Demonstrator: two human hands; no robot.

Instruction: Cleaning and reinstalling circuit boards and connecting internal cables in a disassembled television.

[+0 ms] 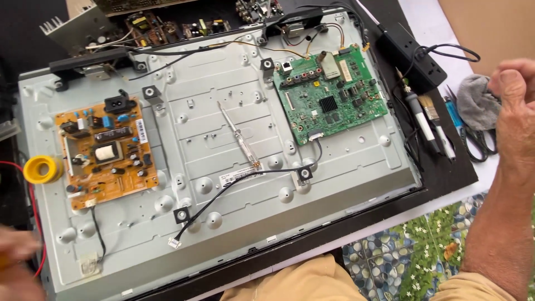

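My right hand (515, 111) is at the right edge with its fingers curled. The thumb rests against the edge of a crumpled grey cloth (473, 103), and I cannot tell if it grips the cloth. My left hand (15, 262) is a blur at the bottom left corner beside a red wire (38, 223), with something yellow by it, and what it holds is unclear. Between the hands lies an opened flat-screen set with a grey metal back panel (223, 111). The panel carries an orange power board (103, 150) and a green main board (329, 92). A slim screwdriver (239, 136) lies at mid-panel.
A yellow tape roll (42, 169) sits at the panel's left edge. A black power strip (409, 56), a pen-like tool (422, 120), a small brush (437, 125) and scissors (473, 139) lie right of the panel. Loose circuit boards (161, 25) are at the back. A black cable with a white plug (175, 241) runs across the panel.
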